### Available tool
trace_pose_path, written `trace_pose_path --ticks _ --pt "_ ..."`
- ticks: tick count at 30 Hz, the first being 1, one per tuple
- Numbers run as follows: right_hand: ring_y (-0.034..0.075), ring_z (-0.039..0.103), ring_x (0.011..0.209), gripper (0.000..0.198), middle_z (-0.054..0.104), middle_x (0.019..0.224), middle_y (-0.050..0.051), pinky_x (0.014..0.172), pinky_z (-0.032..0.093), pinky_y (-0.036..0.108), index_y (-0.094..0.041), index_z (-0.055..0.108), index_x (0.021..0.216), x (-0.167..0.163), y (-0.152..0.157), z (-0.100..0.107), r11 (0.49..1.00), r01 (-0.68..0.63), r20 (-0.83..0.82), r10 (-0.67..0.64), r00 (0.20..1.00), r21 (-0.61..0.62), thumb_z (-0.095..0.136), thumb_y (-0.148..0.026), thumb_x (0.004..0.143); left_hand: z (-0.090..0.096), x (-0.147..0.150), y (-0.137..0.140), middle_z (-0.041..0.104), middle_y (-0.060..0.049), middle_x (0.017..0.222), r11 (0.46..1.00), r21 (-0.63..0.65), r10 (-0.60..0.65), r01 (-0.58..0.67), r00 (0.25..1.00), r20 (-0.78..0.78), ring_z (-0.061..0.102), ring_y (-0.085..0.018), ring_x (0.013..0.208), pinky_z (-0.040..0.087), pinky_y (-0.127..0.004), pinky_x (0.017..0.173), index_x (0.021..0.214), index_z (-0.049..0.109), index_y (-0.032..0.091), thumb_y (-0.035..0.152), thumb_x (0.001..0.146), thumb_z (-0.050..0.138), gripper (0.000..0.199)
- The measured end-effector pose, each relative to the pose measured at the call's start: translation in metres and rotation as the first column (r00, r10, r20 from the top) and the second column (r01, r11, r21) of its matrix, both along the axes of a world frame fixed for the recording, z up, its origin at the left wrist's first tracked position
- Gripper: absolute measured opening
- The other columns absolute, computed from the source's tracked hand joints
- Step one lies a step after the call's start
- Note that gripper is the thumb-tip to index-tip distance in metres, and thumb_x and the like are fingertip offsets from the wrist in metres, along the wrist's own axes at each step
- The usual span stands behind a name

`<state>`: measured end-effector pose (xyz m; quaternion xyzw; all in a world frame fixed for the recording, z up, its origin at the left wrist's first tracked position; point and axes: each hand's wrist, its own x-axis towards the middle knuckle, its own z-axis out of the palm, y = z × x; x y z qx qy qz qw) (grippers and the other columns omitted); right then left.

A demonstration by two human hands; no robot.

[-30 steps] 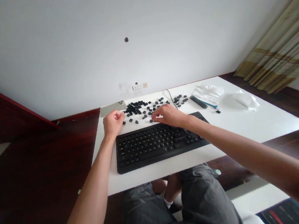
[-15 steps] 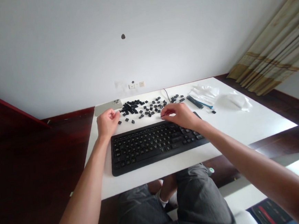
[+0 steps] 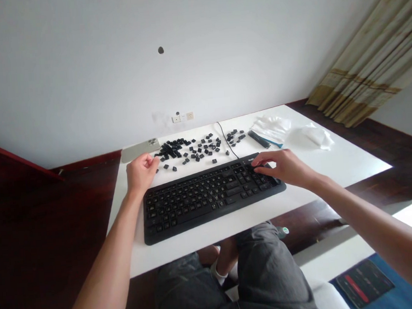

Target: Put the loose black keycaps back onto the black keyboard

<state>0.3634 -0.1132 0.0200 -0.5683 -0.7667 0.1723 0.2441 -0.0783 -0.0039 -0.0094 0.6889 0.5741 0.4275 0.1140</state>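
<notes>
A black keyboard lies across the front of the white table, slightly tilted to my view. My right hand is over its number pad, thumb and forefinger close together at the upper keys. A small dark keycap seems to be in that pinch, mostly hidden by the fingers. Just beyond the keyboard's left end, my left hand is closed, thumb against the curled forefinger; what it holds, if anything, I cannot make out. Loose black keycaps lie heaped right beside its fingertips, and several more are scattered behind the keyboard.
A phone lies at the table's back left corner. The keyboard cable runs back between the keycaps. A dark stick-like object, a blue tool and crumpled white plastic are at the right. Another white bundle lies farther right.
My right hand has moved right and nearer, from the scattered keycaps behind the keyboard onto the number pad. My left hand stays closed beside the heap. The view has shifted slightly.
</notes>
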Motion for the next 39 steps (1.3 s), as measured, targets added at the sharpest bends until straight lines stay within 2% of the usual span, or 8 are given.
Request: trace_pose_path --ticks 7,13,19,28,35,39 --pt "0.025 0.079 0.098 0.017 0.083 0.103 0.003 0.090 0.062 0.038 -0.027 0.081 0.096 -0.003 0.004 -0.013 0.986 -0.145 -0.001 0.146 0.989 0.085 0.066 -0.036 0.095 0.002 0.000 -0.001 0.044 0.005 0.052 1.000 0.006 0.010 -0.010 1.000 -0.006 0.039 -0.010 0.053 0.030 -0.025 0.057 0.061 0.046 0.020 0.037 0.086 0.067 0.037" --pt "0.024 0.078 0.096 0.021 0.083 0.107 0.006 0.087 0.062 0.038 -0.026 0.082 0.099 -0.001 0.005 -0.003 0.958 -0.264 0.109 0.253 0.961 0.108 0.063 -0.033 0.098 0.003 0.001 -0.002 0.044 0.005 0.052 1.000 0.013 0.017 -0.016 1.000 -0.021 0.038 -0.010 0.053 0.031 -0.026 0.059 0.061 0.046 0.020 0.036 0.086 0.067 0.037" --pt "0.024 0.079 0.092 0.020 0.083 0.104 0.006 0.084 0.062 0.038 -0.026 0.083 0.099 -0.003 0.006 0.005 0.952 -0.293 0.156 0.277 0.948 0.092 0.063 -0.030 0.097 0.001 0.000 -0.001 0.045 0.005 0.053 1.000 0.008 0.009 -0.009 1.000 -0.010 0.039 -0.011 0.054 0.031 -0.026 0.059 0.061 0.046 0.020 0.037 0.086 0.067 0.037" --pt "0.023 0.080 0.092 0.020 0.084 0.103 0.004 0.083 0.063 0.038 -0.027 0.083 0.099 0.012 0.013 -0.003 0.959 -0.268 0.088 0.261 0.961 0.086 0.066 -0.037 0.097 0.003 0.001 -0.002 0.046 0.005 0.053 1.000 0.005 0.008 -0.008 1.000 -0.010 0.038 -0.010 0.053 0.031 -0.026 0.059 0.061 0.047 0.020 0.037 0.086 0.067 0.036" --pt "0.023 0.078 0.097 0.022 0.084 0.103 0.005 0.090 0.062 0.037 -0.028 0.084 0.098 0.008 0.013 -0.001 0.930 -0.350 0.067 0.344 0.937 0.112 0.064 -0.036 0.100 0.001 0.001 -0.002 0.046 0.005 0.053 1.000 0.001 0.006 -0.006 1.000 -0.006 0.039 -0.010 0.053 0.032 -0.026 0.059 0.061 0.048 0.020 0.036 0.086 0.068 0.035" --pt "0.023 0.079 0.096 0.023 0.083 0.103 0.005 0.088 0.063 0.038 -0.028 0.085 0.101 0.007 0.015 0.003 0.921 -0.375 0.085 0.367 0.926 0.108 0.062 -0.032 0.101 0.001 0.000 -0.001 0.047 0.005 0.054 1.000 0.007 0.002 -0.001 1.000 -0.011 0.039 -0.010 0.053 0.032 -0.026 0.059 0.062 0.049 0.020 0.036 0.086 0.068 0.034"
